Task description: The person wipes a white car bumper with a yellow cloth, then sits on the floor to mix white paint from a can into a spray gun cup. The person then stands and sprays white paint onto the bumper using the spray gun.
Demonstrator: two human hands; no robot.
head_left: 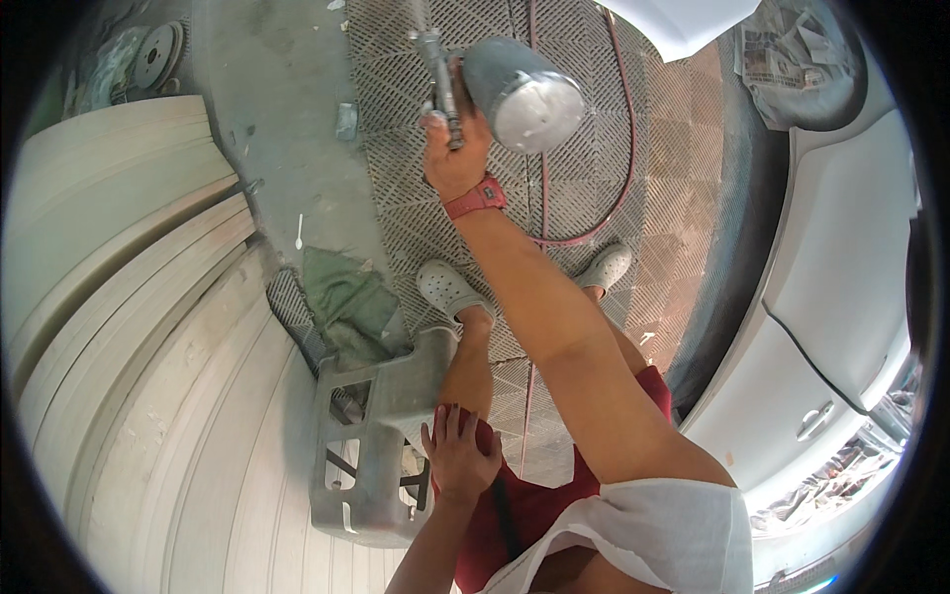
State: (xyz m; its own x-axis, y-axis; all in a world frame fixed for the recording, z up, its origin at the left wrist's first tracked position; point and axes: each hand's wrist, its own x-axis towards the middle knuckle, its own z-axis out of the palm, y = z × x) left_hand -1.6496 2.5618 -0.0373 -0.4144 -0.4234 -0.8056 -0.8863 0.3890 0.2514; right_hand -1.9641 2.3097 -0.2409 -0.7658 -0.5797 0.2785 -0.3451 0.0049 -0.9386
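Note:
My right arm reaches forward, and my right hand (461, 158) is wrapped round the handle of a metal spray gun (436, 74). A large grey paint cup (539, 111) with a pale, smeared end is on the gun, tilted to the right. The gun's front end is blurred near the top edge. A red watch is on my right wrist. My left hand (465, 460) lies on my left knee over dark red shorts, its fingers spread and holding nothing.
A red hose (631, 148) curves across the grated floor mat (683, 198). At right stands a white car (831, 257), its wheel covered with newspaper (792, 59). A grey plastic frame with cut-outs (379, 381) and green cloth (341, 297) lie left; a white panel (683, 20) juts in above.

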